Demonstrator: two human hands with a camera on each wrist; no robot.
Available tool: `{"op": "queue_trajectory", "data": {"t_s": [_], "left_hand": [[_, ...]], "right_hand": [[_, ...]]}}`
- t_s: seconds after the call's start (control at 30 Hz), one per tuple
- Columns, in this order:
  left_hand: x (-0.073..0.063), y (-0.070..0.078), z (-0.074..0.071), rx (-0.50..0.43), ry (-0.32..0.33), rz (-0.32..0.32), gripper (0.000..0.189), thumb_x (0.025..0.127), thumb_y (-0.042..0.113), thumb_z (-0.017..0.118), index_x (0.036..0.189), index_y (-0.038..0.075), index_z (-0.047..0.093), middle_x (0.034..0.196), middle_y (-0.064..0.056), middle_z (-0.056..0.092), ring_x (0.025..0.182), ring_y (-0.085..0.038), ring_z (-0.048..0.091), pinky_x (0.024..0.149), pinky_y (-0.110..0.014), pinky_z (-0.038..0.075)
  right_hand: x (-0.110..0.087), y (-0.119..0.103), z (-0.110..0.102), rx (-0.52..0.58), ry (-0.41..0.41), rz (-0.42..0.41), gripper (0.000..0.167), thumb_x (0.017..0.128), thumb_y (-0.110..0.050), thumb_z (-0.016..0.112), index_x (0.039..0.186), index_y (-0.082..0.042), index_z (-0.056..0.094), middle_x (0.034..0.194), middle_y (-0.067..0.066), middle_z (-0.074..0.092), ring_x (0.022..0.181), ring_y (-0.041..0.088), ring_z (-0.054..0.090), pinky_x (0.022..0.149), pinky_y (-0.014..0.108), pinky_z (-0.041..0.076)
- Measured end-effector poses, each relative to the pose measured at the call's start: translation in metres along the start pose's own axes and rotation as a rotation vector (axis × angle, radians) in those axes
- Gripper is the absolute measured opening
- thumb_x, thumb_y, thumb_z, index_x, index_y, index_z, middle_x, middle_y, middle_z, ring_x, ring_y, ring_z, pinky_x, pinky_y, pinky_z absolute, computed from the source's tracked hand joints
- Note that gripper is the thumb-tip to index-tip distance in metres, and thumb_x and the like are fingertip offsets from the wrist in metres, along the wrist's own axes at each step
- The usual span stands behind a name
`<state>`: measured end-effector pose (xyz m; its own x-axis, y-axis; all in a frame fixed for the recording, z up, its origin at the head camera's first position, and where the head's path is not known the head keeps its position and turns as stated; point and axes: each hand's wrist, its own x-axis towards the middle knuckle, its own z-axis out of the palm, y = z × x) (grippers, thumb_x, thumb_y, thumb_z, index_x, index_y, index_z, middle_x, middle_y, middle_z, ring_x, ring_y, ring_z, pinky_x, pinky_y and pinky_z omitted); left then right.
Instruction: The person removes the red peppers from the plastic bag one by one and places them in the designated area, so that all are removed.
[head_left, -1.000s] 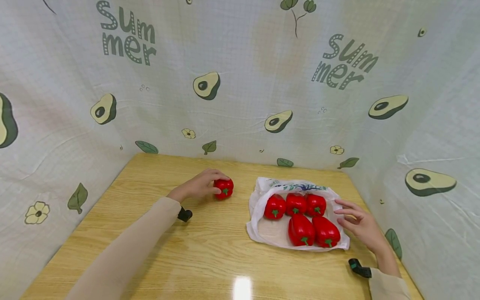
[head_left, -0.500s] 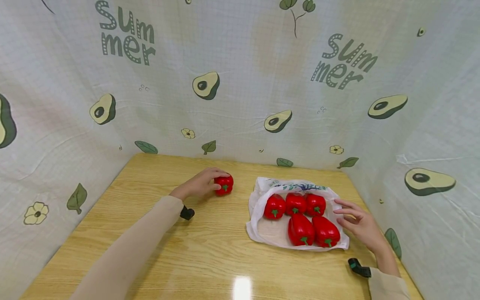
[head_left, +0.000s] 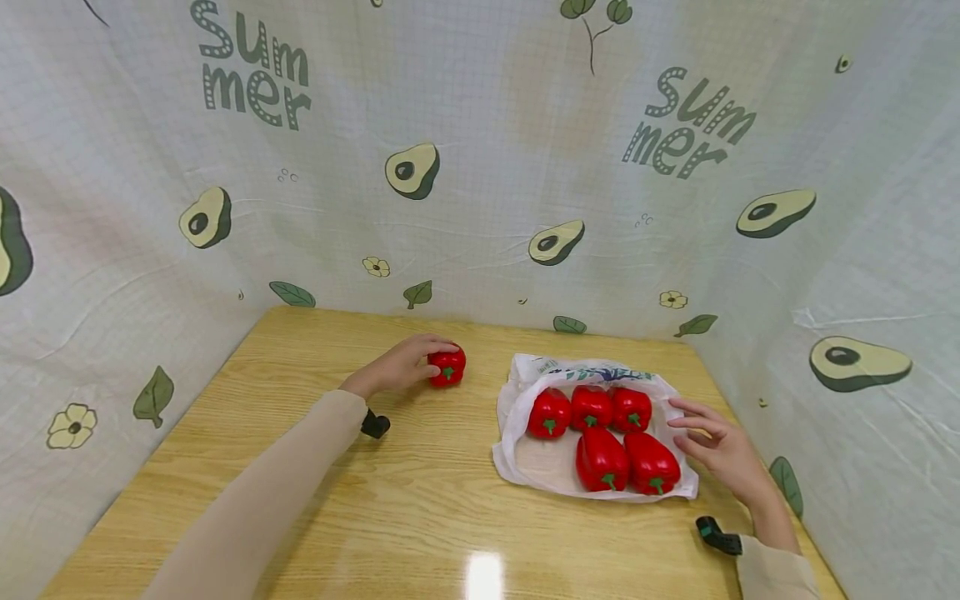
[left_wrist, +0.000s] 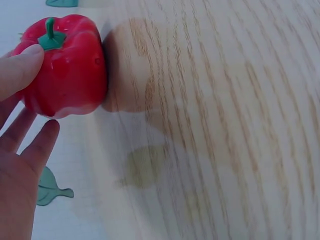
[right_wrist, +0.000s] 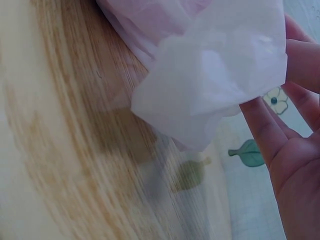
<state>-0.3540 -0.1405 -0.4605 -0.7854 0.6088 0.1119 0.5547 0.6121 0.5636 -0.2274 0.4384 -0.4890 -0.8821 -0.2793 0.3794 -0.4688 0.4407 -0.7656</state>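
Observation:
Near the middle of the table, my left hand [head_left: 406, 364] holds a glossy red bell pepper [head_left: 447, 367] with a green stem. In the left wrist view the thumb lies by the stem of the bell pepper [left_wrist: 75, 70], and the fingers reach around its far side. On the right, my right hand [head_left: 722, 450] is at the side of a white plastic bag [head_left: 543, 469], its loosely bent fingers apart and fingertips at the bag's edge. The right wrist view shows the bag [right_wrist: 210, 80] covering those fingertips. Several more red bell peppers [head_left: 603, 460] lie in the bag's opening.
The wooden table [head_left: 420, 500] carries the bag on its right half. A white cloth [head_left: 480, 108] printed with avocados and leaves stands behind it and along both sides. Black wrist cameras [head_left: 375, 424] sit by both cuffs.
My left hand and the bell pepper in it have shifted slightly up in the head view, toward the back cloth. The right hand and the bag have stayed in place.

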Motion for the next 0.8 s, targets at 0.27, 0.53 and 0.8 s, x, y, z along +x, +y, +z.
{"op": "queue_trajectory", "data": {"t_s": [0.27,0.53,0.8], "left_hand": [[-0.003,0.005,-0.005,0.032,0.017,0.027,0.059,0.103,0.020,0.072,0.158,0.017,0.052,0.167,-0.010,0.042,0.154,-0.037,0.036,0.124,-0.059,0.033],[-0.002,0.037,-0.006,0.102,0.106,0.121,0.056,0.100,0.018,0.076,0.153,0.013,0.058,0.161,-0.012,0.050,0.149,-0.036,0.041,0.120,-0.057,0.041],[-0.004,0.077,0.003,0.141,0.123,0.289,0.056,0.096,0.014,0.081,0.149,0.012,0.062,0.154,-0.012,0.056,0.145,-0.035,0.048,0.119,-0.055,0.041]], "right_hand": [[0.000,0.001,0.000,0.007,-0.001,0.001,0.029,0.092,0.017,0.070,0.120,0.013,0.070,0.150,0.000,0.058,0.132,-0.001,0.054,0.092,0.015,0.055],[-0.001,-0.001,-0.001,0.016,0.004,-0.022,0.029,0.091,0.020,0.070,0.120,0.015,0.069,0.149,0.003,0.058,0.132,0.001,0.055,0.092,0.015,0.055],[0.001,-0.001,0.000,-0.033,0.019,-0.007,0.029,0.092,0.017,0.071,0.119,0.010,0.073,0.150,0.011,0.057,0.131,-0.002,0.054,0.092,0.014,0.055]]}}
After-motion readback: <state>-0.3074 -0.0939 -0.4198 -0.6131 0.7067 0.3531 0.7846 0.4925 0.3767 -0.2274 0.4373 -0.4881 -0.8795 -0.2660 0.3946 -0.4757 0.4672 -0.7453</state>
